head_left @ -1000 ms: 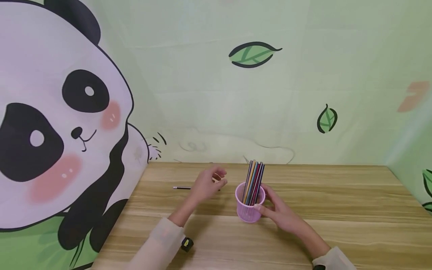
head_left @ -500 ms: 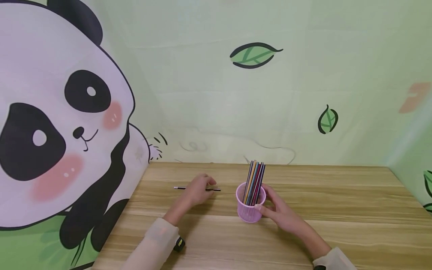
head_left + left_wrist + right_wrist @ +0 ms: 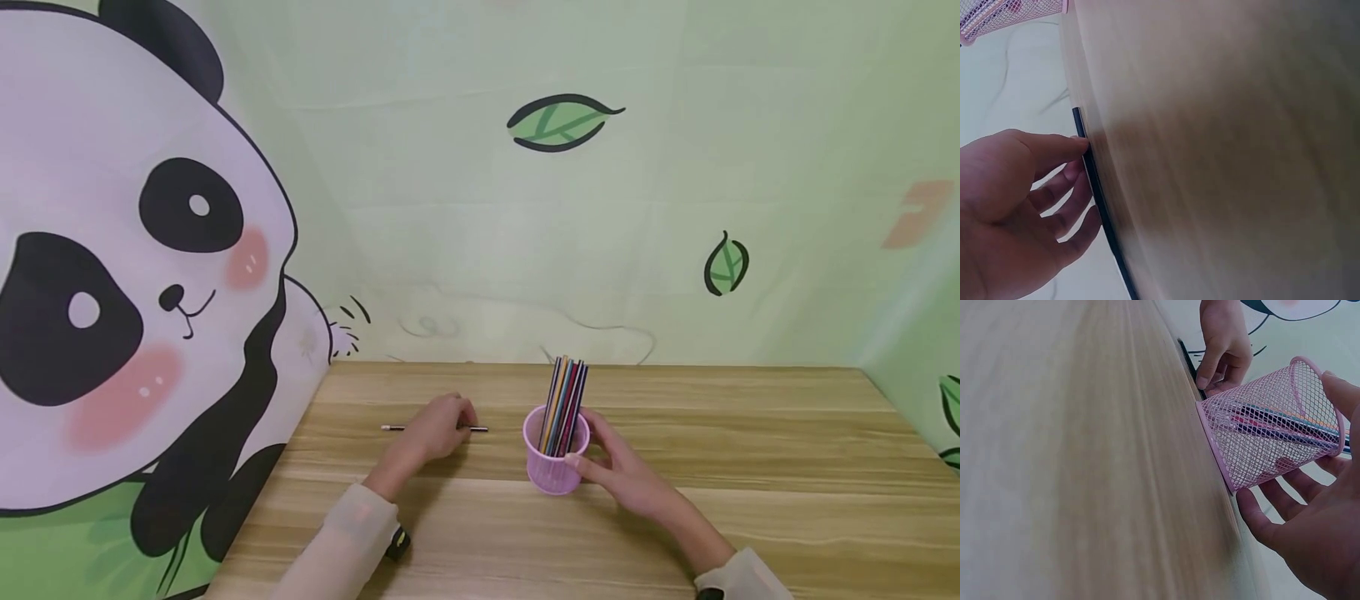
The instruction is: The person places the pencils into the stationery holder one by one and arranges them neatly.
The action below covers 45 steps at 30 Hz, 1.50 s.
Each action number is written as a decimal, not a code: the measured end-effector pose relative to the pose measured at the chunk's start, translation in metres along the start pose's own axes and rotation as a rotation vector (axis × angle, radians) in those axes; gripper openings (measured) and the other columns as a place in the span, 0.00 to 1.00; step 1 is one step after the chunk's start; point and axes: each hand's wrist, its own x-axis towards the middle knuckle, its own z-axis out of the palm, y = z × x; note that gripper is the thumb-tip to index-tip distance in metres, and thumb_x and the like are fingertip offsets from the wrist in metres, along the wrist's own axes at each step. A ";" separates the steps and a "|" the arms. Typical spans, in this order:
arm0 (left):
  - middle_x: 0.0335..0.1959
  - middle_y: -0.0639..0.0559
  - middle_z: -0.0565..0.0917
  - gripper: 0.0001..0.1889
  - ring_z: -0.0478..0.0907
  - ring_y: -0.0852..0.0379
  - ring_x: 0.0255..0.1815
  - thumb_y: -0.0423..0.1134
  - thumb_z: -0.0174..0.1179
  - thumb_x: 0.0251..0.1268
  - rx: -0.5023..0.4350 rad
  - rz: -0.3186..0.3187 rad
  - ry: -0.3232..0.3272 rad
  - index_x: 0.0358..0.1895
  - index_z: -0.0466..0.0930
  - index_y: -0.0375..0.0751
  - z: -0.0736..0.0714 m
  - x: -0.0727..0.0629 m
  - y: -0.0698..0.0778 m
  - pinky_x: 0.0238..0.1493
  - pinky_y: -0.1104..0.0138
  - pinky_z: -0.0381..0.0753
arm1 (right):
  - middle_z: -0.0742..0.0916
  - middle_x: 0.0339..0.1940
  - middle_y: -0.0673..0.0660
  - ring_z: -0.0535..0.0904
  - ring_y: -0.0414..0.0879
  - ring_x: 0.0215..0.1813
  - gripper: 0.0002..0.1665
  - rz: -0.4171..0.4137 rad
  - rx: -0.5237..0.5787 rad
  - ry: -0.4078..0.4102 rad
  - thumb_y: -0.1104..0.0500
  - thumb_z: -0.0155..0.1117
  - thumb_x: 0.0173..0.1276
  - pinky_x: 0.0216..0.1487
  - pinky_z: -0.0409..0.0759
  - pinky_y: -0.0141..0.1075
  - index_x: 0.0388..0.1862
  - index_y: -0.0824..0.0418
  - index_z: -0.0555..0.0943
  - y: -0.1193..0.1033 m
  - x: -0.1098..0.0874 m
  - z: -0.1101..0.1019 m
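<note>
Toward the table's left side lies a thin black pencil [image 3: 478, 429] with a white end. My left hand [image 3: 433, 431] is over its middle, thumb and fingers pinching it; the left wrist view shows the pencil [image 3: 1099, 197] along the fingertips, close against the tabletop. My right hand [image 3: 626, 475] holds a pink mesh pencil cup [image 3: 551, 475] from its right side, thumb at the rim and fingers round the wall. Several coloured pencils [image 3: 562, 404] lean inside the upright cup. In the right wrist view, the cup [image 3: 1266, 431] rests its base on the table.
The wood-grain table [image 3: 712, 433] reaches back to a pale green cloth wall [image 3: 420, 208] printed with leaves and a large panda [image 3: 90, 275]. A black device [image 3: 399, 543] sits at my left wrist.
My left hand has come down and left onto the pencil and taken hold of it. The pencil has shifted slightly toward me. My right hand and the cup stay in place.
</note>
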 end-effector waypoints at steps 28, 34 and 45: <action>0.40 0.52 0.83 0.03 0.82 0.57 0.42 0.32 0.64 0.76 -0.108 0.201 0.058 0.46 0.82 0.40 -0.031 0.000 0.037 0.46 0.63 0.85 | 0.73 0.74 0.72 0.71 0.73 0.72 0.39 0.008 -0.026 0.007 0.62 0.65 0.79 0.60 0.85 0.40 0.83 0.58 0.60 -0.002 0.000 0.001; 0.41 0.55 0.83 0.05 0.81 0.60 0.42 0.34 0.64 0.77 -0.150 0.281 0.120 0.50 0.83 0.42 -0.050 -0.005 0.068 0.45 0.66 0.85 | 0.74 0.73 0.71 0.71 0.72 0.72 0.39 0.002 -0.037 0.011 0.62 0.65 0.79 0.60 0.84 0.40 0.83 0.58 0.60 -0.002 0.001 0.001; 0.44 0.56 0.85 0.09 0.83 0.60 0.46 0.34 0.69 0.74 -0.482 0.383 0.282 0.52 0.84 0.44 -0.080 -0.016 0.112 0.41 0.67 0.88 | 0.75 0.72 0.70 0.71 0.70 0.72 0.39 -0.004 -0.046 0.015 0.62 0.65 0.79 0.61 0.84 0.41 0.83 0.58 0.61 -0.002 0.001 0.001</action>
